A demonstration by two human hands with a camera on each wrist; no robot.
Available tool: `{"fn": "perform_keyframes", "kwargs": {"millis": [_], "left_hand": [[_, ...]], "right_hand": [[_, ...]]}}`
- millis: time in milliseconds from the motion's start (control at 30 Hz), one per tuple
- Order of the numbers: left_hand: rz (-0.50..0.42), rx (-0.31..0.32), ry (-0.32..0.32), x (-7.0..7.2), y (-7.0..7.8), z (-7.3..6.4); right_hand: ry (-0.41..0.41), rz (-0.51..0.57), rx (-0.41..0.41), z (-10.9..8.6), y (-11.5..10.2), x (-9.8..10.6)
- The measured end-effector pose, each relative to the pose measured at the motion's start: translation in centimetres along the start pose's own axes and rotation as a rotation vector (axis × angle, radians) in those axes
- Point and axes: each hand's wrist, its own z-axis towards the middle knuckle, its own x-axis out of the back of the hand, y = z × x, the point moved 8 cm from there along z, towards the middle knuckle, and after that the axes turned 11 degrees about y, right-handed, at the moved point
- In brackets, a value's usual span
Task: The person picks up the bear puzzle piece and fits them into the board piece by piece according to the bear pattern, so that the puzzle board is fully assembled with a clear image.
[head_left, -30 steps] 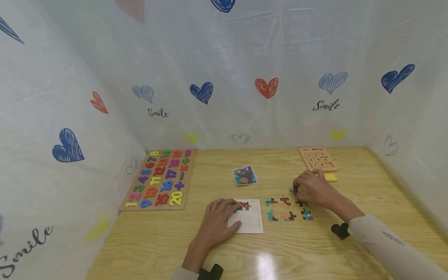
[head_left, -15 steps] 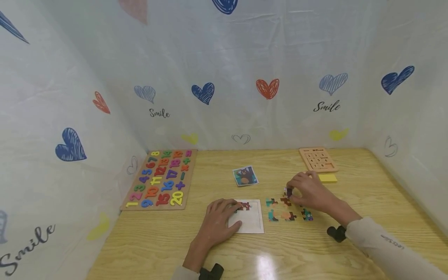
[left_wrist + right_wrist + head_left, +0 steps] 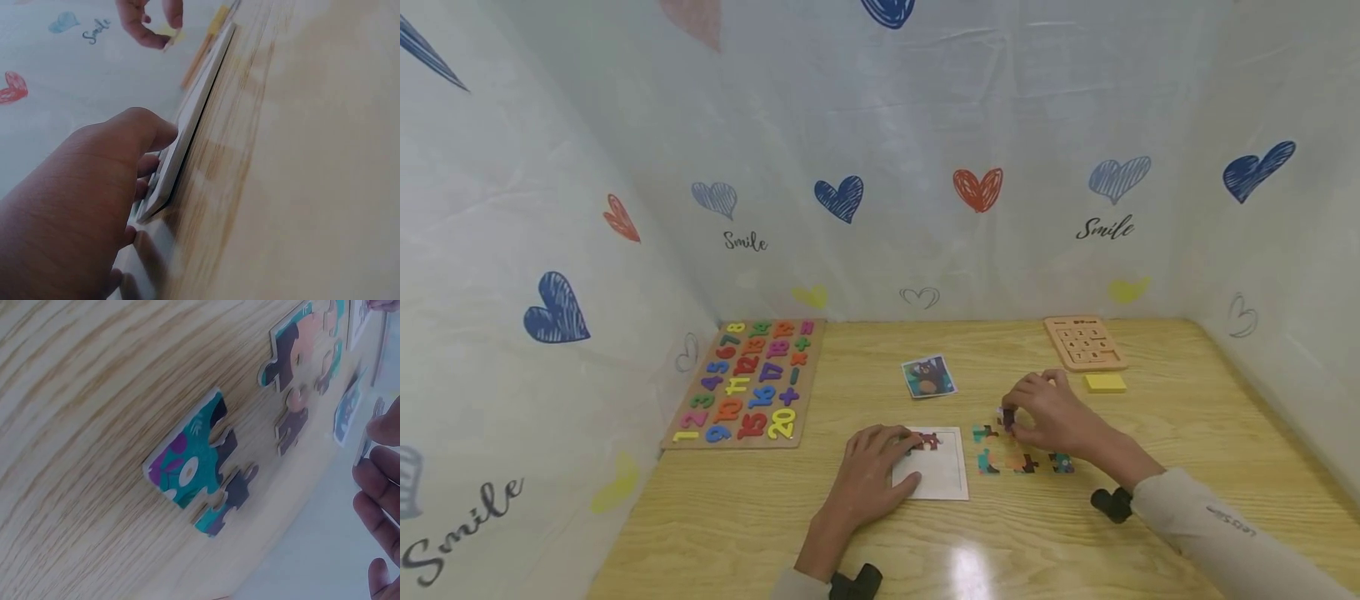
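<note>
My right hand (image 3: 1054, 414) pinches a dark jigsaw piece (image 3: 1007, 418) between thumb and fingertips, above the loose pieces. In the right wrist view that piece (image 3: 364, 440) is seen nearly edge-on. Below it on the table lie several loose jigsaw pieces, among them a teal corner piece (image 3: 184, 453) with purple and white shapes and a peach-and-brown piece (image 3: 292, 345). My left hand (image 3: 868, 471) rests on the left side of a white puzzle board (image 3: 942, 482), thumb on its surface (image 3: 199, 103). Joined brown pieces (image 3: 928, 440) sit at the board's top, partly hidden by the fingers.
A bear picture card (image 3: 929, 377) lies behind the board. At the left stands a colourful number board (image 3: 742, 383). A wooden sliding number puzzle (image 3: 1086, 343) and a yellow block (image 3: 1105, 383) are at the back right. Heart-printed sheeting (image 3: 880, 250) encloses the table.
My right hand has moved left with the pinched jigsaw piece, from the right side of the loose pieces towards the board, uncovering the yellow block. The left hand stays on the board.
</note>
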Motion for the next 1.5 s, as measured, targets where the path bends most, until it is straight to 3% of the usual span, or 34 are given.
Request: {"fn": "perform_keyframes", "kwargs": {"millis": [433, 1067, 1500], "left_hand": [[-0.006, 0.008, -0.002, 0.0, 0.1, -0.2], [0.017, -0.002, 0.004, 0.2, 0.1, 0.2], [0.027, -0.009, 0.019, 0.4, 0.2, 0.1]], "right_hand": [[0.053, 0.007, 0.067, 0.6, -1.8, -0.6], [0.022, 0.024, 0.090, 1.8, -3.2, -2.1], [-0.052, 0.064, 0.070, 2.3, -4.2, -3.4]]}}
